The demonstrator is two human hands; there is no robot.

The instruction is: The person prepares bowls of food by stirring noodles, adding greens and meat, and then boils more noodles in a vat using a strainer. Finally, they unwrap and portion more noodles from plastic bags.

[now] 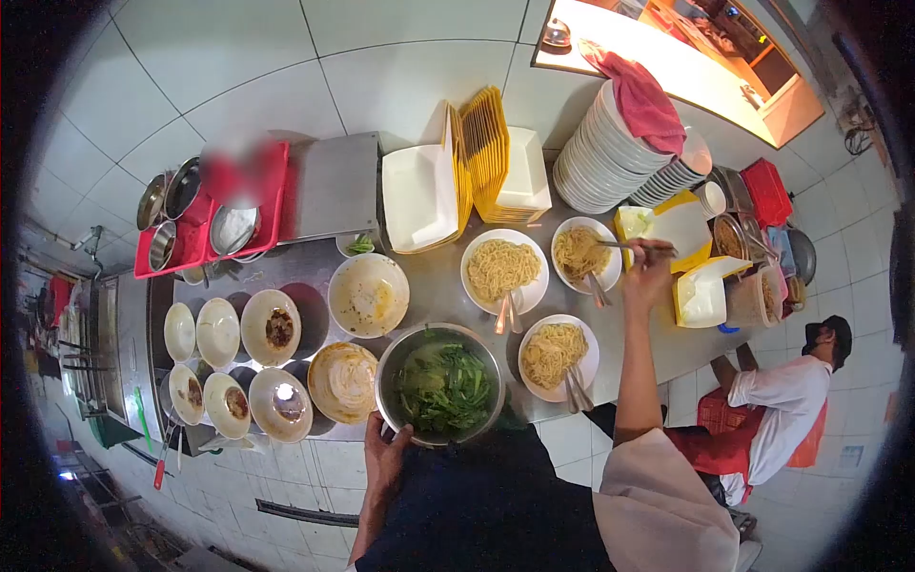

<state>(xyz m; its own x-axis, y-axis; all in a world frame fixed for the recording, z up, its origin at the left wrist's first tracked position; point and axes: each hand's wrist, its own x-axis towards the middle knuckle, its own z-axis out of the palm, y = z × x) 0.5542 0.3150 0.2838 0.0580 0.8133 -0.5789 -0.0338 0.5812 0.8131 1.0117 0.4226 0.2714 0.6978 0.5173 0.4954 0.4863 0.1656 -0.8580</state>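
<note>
- Gripping the steel bowl (389, 372) at its near-left rim, your left hand (384, 443) has the thumb on the edge and the fingers against the side.
- Steel bowl: located at the near edge of the surface (429, 283), directly in front of you; cut leafy greens (440, 386) lie inside.
- Your right hand (648, 270) is closed around a slim utensil (615, 244), which points left over the far-right noodle bowl (610, 271). Its exact type cannot be told, nor whether the tip touches the noodles (578, 250).
- Two further servings noted: a far-left noodle bowl (539, 286), and a near noodle bowl (593, 359) to the right of your steel bowl. All three servings have cutlery leaning on the near rim.
- To your left, eight pale bowls, several with dark sauce or seasoning inside; the large seasoned bowl (343, 272) stands beyond the steel bowl, and the creamy-coated bowl (324, 367) just left of it.
- Along the wall: a red tray (282, 205) with metal bowls, stacked yellow trays (481, 153), and a tall stack of white dishes (600, 157) topped by a red cloth (643, 100).
- At far right, past the surface, a person (786, 400) in a white top and dark cap.
</note>
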